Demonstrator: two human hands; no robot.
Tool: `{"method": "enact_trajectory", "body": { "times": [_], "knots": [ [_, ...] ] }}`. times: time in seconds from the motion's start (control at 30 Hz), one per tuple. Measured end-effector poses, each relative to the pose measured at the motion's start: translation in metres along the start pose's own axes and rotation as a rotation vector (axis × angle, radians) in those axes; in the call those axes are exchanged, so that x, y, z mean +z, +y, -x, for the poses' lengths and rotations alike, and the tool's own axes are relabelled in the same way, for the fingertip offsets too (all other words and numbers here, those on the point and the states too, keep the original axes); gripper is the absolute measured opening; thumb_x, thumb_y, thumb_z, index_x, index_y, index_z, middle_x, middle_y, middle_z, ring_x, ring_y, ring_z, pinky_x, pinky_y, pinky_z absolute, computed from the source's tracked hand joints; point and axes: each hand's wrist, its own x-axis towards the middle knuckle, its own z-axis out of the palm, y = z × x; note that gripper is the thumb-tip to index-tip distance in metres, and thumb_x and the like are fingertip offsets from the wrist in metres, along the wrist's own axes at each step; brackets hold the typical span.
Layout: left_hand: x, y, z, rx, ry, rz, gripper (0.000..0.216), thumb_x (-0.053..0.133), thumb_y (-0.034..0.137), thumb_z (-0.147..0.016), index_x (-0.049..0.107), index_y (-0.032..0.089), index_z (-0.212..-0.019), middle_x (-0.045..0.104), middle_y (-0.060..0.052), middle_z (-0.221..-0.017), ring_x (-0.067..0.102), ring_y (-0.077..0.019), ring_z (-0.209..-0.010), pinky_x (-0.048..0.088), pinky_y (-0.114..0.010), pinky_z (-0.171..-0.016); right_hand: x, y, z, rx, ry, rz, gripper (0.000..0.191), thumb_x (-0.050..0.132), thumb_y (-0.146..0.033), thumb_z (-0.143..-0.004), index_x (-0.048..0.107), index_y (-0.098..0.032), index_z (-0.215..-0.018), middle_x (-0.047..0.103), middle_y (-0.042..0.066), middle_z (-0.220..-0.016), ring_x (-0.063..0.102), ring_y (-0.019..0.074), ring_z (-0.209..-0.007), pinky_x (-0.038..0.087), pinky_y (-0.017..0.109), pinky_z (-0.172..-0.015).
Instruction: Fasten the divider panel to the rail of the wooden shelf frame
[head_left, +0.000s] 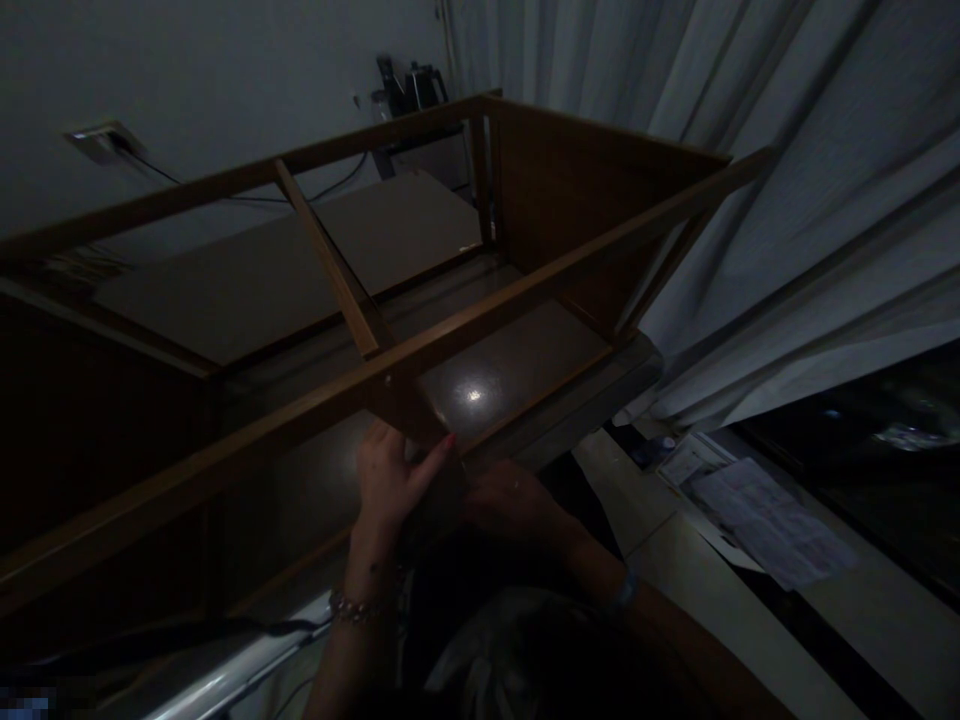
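A brown wooden furniture frame stretches across the view, with rails, a crossbar and side panels. My left hand is wrapped round a short wooden piece that slants down from the near rail; its thumb lies along the edge. Just to the right, my right hand is closed, with curled fingers close to the lower end of that piece. Deep shadow hides what those fingers hold, if anything. Inside the frame, a smooth flat surface reflects a light.
Pale curtains hang at the right. Papers lie low on the right. A dark kettle stands behind the frame, and a wall socket has a cord plugged in. At lower left is a shiny metal bar.
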Motion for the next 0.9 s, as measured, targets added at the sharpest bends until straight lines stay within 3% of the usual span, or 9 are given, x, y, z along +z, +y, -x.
{"method": "enact_trajectory", "body": {
  "times": [0.2,0.37,0.5,0.6,0.77,0.9],
  "knots": [
    [0.000,-0.001,0.000,-0.011,-0.026,-0.009,0.029,0.059,0.048,-0.079,0.056,0.020,-0.072,0.063,-0.003,-0.072,0.061,-0.0194,-0.071,0.045,-0.029,-0.063,0.001,-0.002,0.005,0.108,0.066,-0.061,0.027,0.044,-0.014,-0.091,0.047,-0.018,-0.118,0.066,0.005,-0.089,0.060,0.0153,-0.079,0.050,0.030,-0.075],
    [0.001,-0.002,0.000,0.014,-0.011,-0.014,0.033,0.056,0.051,-0.080,0.057,0.019,-0.071,0.063,-0.004,-0.074,0.060,-0.0204,-0.072,0.046,-0.031,-0.065,0.001,0.001,0.013,0.095,-0.049,-0.028,0.028,0.039,-0.013,-0.094,0.045,-0.017,-0.121,0.066,0.007,-0.093,0.061,0.0161,-0.086,0.049,0.032,-0.081],
    [0.001,-0.002,0.000,0.014,-0.003,-0.016,0.032,0.056,0.050,-0.079,0.057,0.019,-0.071,0.063,-0.004,-0.074,0.060,-0.0201,-0.072,0.046,-0.030,-0.065,0.000,0.005,0.021,0.043,-0.098,0.037,0.027,0.047,-0.014,-0.092,0.050,-0.019,-0.118,0.067,0.005,-0.092,0.061,0.0164,-0.086,0.049,0.032,-0.082],
    [0.001,-0.001,-0.001,0.012,-0.009,-0.011,0.031,0.056,0.050,-0.080,0.057,0.020,-0.071,0.063,-0.003,-0.073,0.060,-0.0195,-0.071,0.046,-0.030,-0.064,-0.005,0.008,0.024,-0.003,-0.027,0.113,0.023,0.055,-0.020,-0.091,0.055,-0.022,-0.113,0.068,0.003,-0.092,0.060,0.0158,-0.085,0.048,0.031,-0.081],
    [0.001,-0.001,0.000,0.021,0.001,-0.006,0.029,0.057,0.047,-0.080,0.057,0.020,-0.072,0.063,-0.003,-0.075,0.060,-0.0185,-0.072,0.045,-0.029,-0.064,-0.014,0.014,0.020,-0.102,0.126,0.342,0.016,0.069,-0.033,-0.083,0.063,-0.033,-0.098,0.068,-0.007,-0.076,0.057,0.0101,-0.067,0.044,0.027,-0.075],
    [0.001,-0.002,0.001,0.006,-0.013,-0.011,0.029,0.058,0.047,-0.079,0.057,0.020,-0.070,0.062,-0.003,-0.072,0.059,-0.0182,-0.069,0.044,-0.028,-0.063,-0.016,0.015,0.014,-0.093,0.186,0.397,0.014,0.074,-0.039,-0.078,0.064,-0.031,-0.086,0.069,-0.009,-0.072,0.055,0.0097,-0.063,0.040,0.029,-0.074]
  ]
}}
